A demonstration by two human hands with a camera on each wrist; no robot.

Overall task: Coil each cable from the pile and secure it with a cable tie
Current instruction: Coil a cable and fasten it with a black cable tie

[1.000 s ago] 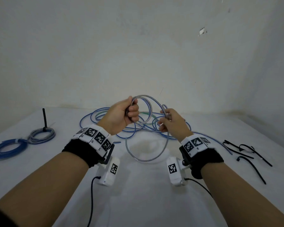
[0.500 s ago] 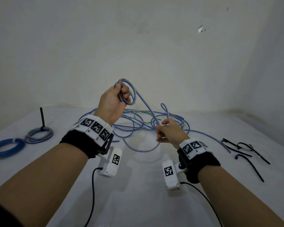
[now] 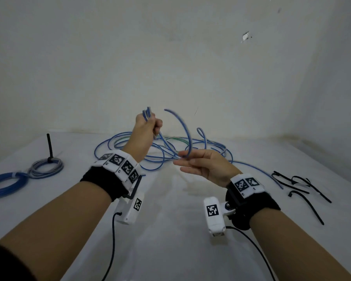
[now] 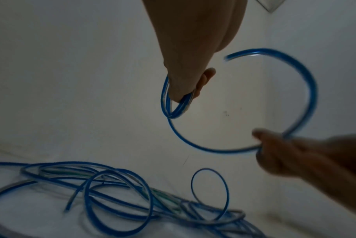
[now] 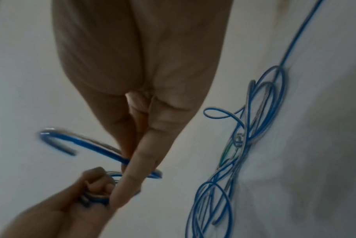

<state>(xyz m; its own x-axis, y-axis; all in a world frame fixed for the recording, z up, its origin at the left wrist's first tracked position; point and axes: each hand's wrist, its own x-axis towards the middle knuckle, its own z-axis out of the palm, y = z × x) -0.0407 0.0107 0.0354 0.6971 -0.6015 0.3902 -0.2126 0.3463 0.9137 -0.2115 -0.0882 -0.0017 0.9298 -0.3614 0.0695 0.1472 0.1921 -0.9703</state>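
Observation:
My left hand [image 3: 153,126] is raised above the table and grips a small bundle of loops of the blue cable [image 4: 174,109]. From there the cable sags in an arc to my right hand [image 3: 183,160], which pinches it between thumb and fingers, the other fingers lying fairly straight. Past the pinch the cable's free end [image 3: 167,110] curls up into the air, blurred. In the left wrist view the right hand [image 4: 274,145] holds the arc low on the right. Behind the hands, the pile of loose blue and grey cables [image 3: 130,142] lies on the white table [image 3: 170,230].
Two tied coils lie at the far left, a blue one [image 3: 6,183] and a grey one [image 3: 46,169] with a black tie tail [image 3: 49,147] sticking up. Several loose black cable ties [image 3: 300,185] lie at the right. A wall stands close behind the table.
The wide loop held between both hands has been drawn small into my left hand. The cable's tail has left the pile and now swings free above my right hand.

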